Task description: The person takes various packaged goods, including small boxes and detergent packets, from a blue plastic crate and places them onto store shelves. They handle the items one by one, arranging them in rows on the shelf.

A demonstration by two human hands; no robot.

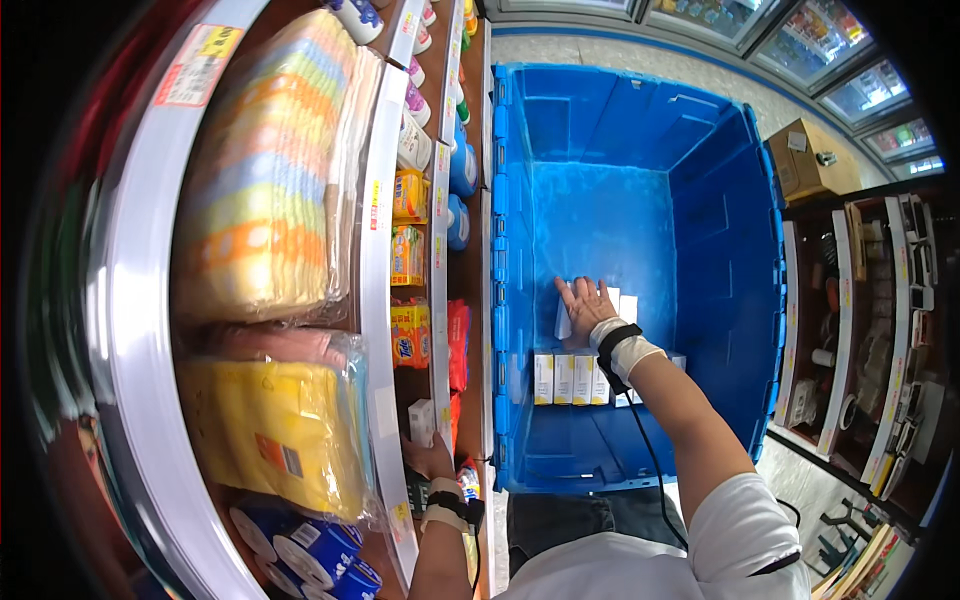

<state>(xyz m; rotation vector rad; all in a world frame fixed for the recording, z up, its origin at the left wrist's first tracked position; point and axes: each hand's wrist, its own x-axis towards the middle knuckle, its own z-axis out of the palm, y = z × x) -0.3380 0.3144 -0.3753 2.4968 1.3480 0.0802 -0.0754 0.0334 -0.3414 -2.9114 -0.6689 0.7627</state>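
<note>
My left hand (431, 459) is at the shelf on the left, its fingers around the near end of a small white carton (421, 420). My right hand (586, 309) reaches down into a large blue plastic crate (600, 247), fingers spread over white cartons (628, 309). One white carton (560, 322) shows beside its thumb-side edge; whether the fingers grip any is hidden. Nearer me, several white-and-yellow cartons (572, 379) stand in a row, partly covered by my right forearm. Both wrists wear black straps with cables.
Packs of Tide (410, 334) and blue bottles (461, 161) fill the left shelves. Wrapped striped towels (262, 180), a yellow cloth pack (274, 435) and tissue rolls (319, 551) lie closer. Right of the crate are a cardboard box (810, 161) and stocked shelves (840, 330); glass-door coolers (814, 37) stand beyond.
</note>
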